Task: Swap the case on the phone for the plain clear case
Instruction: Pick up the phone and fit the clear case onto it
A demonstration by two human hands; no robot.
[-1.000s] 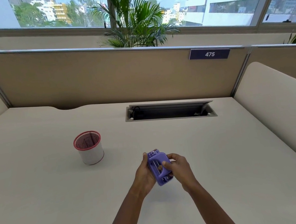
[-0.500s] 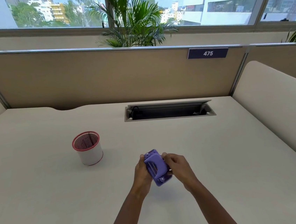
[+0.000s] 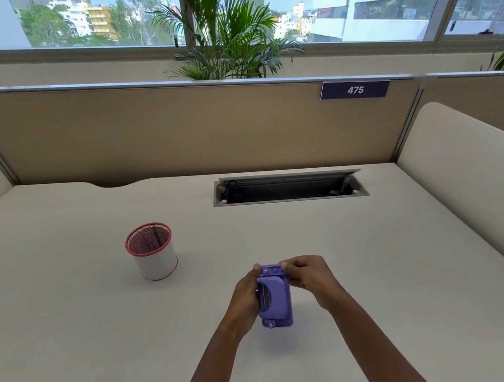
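A phone in a purple case [image 3: 274,297] is held upright just above the desk [image 3: 377,271], its back with a raised strap facing me. My left hand [image 3: 246,300] grips its left long edge. My right hand [image 3: 308,276] pinches the case's top right corner with its fingertips. The phone itself is hidden inside the purple case. No plain clear case is in view.
A white mesh cup with a red rim [image 3: 152,251] stands to the left of my hands. An open cable slot [image 3: 289,188] sits in the desk further back. Beige partitions [image 3: 176,130] wall the desk at the back and both sides.
The purple-cased phone has turned from tilted to nearly upright. My right hand has slid from its middle up to the top right corner.
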